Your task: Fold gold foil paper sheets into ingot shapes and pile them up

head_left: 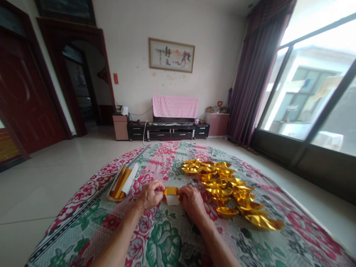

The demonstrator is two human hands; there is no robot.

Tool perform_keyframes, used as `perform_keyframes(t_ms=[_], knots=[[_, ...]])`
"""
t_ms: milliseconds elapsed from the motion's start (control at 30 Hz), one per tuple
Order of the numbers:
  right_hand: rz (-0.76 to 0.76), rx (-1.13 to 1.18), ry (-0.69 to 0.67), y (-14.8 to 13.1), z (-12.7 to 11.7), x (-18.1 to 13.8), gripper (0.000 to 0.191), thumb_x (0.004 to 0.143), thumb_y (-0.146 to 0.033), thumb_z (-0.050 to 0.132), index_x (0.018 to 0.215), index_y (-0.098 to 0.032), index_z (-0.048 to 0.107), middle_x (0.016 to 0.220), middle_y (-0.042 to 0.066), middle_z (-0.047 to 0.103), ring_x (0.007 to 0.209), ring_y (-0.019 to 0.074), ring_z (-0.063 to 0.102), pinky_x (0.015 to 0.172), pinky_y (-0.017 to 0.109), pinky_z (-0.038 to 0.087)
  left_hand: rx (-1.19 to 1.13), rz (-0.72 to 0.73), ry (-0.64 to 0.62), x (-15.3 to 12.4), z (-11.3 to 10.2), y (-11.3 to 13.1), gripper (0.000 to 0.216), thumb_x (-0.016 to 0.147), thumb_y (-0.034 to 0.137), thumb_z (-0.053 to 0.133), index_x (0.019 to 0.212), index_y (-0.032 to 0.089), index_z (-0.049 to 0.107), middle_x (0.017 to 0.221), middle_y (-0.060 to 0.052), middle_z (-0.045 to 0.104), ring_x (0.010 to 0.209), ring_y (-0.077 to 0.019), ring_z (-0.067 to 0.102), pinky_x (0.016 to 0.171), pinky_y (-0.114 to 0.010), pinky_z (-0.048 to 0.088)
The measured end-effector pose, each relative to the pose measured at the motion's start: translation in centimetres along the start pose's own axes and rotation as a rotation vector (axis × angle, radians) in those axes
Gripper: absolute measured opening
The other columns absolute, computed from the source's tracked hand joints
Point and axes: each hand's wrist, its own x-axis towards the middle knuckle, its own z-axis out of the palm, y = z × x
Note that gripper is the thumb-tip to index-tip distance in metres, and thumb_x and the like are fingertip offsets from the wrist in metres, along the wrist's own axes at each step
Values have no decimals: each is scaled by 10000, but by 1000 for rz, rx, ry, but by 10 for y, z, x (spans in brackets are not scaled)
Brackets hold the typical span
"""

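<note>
Between my two hands is a small piece of gold foil paper point(171, 191), its gold side showing at the top and sides and a white face toward me. My left hand point(150, 195) pinches its left end, fingers closed. At the right end, my right hand point(192, 200) grips it the same way. Several folded gold paper ingots point(219, 187) lie in a cluster to the right of my right hand. Left of my left hand rests a curled stack of gold foil paper point(122, 182) with white backing.
A patterned red, green and grey cloth point(164, 241) covers the round table. Beyond it, a black TV cabinet point(170, 132) stands against the wall, with a pink cloth point(175, 106) over the screen. Purple curtains point(249, 78) hang beside large windows at right.
</note>
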Motion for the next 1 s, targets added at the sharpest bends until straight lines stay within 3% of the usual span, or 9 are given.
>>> perform_keyframes(t_ms=[300, 500, 733, 1000], knots=[[-7, -3, -23, -4, -3, 0, 281, 745, -62, 421, 756, -213, 658, 872, 29, 640, 825, 152, 550, 768, 238, 372, 87, 65, -85, 1, 2, 3, 172, 692, 96, 476, 727, 185, 619, 789, -25, 596, 779, -140, 551, 752, -245, 435], [-103, 10, -123, -3, -13, 0, 270, 701, -65, 427, 715, -208, 656, 923, 23, 636, 873, 149, 544, 814, 241, 367, 141, 152, -142, 2, 6, 3, 232, 759, 112, 446, 661, 189, 642, 787, -33, 590, 779, -139, 543, 753, -251, 421], [-177, 56, -177, -3, -21, -1, 263, 667, -79, 438, 788, -189, 644, 904, 32, 635, 895, 151, 540, 832, 250, 363, 160, 142, -153, -2, 5, 10, 252, 717, 52, 417, 705, 195, 624, 777, -22, 567, 774, -144, 532, 739, -251, 421], [-199, 73, -230, -2, -24, -2, 263, 635, -77, 459, 794, -188, 637, 929, 28, 622, 897, 148, 535, 836, 247, 363, 57, 53, -272, -5, -8, 13, 247, 643, 86, 495, 748, 217, 676, 889, -16, 589, 837, -135, 556, 816, -234, 437]])
